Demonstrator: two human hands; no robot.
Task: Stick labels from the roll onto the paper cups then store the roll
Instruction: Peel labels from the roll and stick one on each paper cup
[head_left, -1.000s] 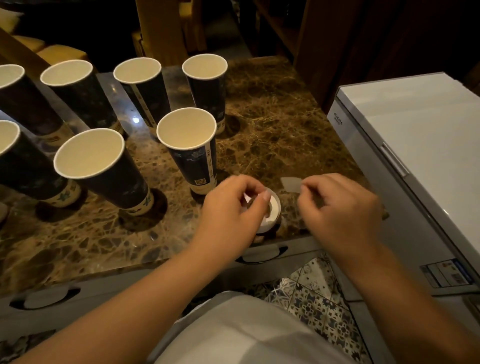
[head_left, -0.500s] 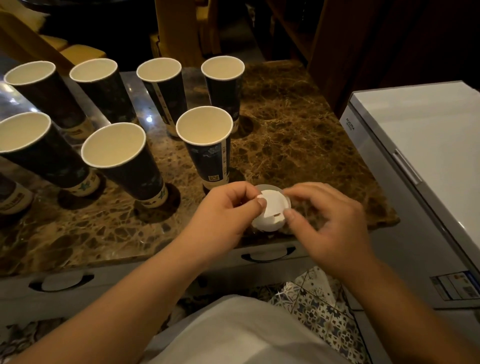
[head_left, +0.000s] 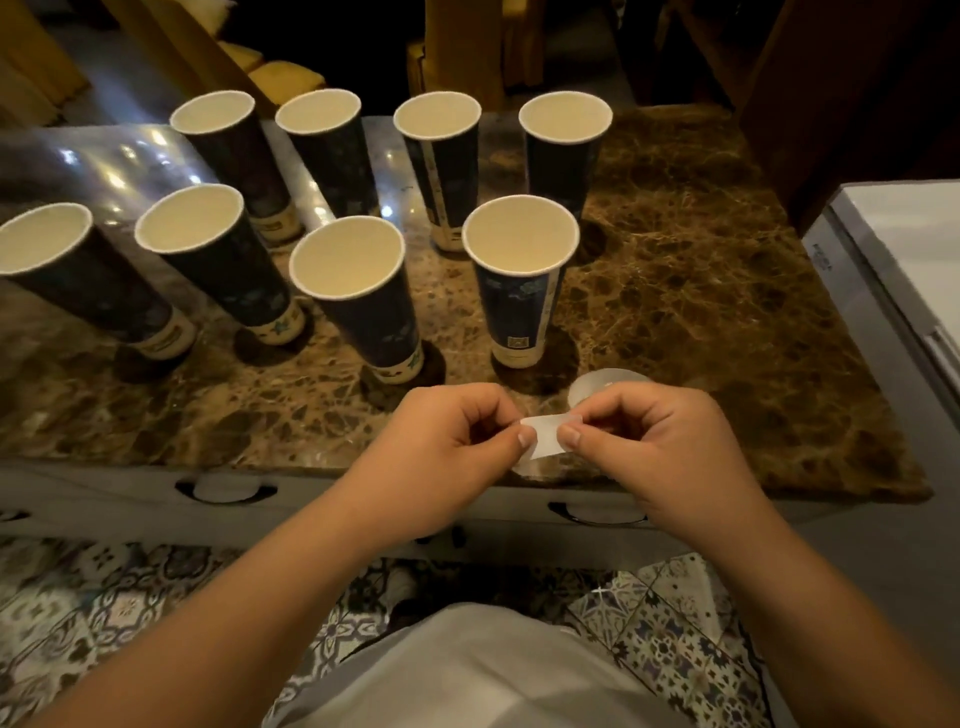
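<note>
Several dark blue paper cups with cream insides stand in two rows on the brown marble table (head_left: 701, 270); the nearest cup (head_left: 519, 280) is just beyond my hands. A small white label (head_left: 544, 435) is held over the table's front edge. My left hand (head_left: 447, 447) pinches its left end and my right hand (head_left: 654, 447) pinches its right end. The white label roll (head_left: 602, 383) lies on the table right behind my right hand, partly hidden by its fingers.
A white chest freezer (head_left: 904, 249) stands close on the right of the table. Drawer handles (head_left: 223, 488) run along the table's front. Patterned floor tiles (head_left: 670, 623) lie below, and yellow chairs (head_left: 280, 73) stand behind the table.
My left hand held the roll while the right worked at a label. Now the roll lies on the table and both hands pinch a loose label between them.
</note>
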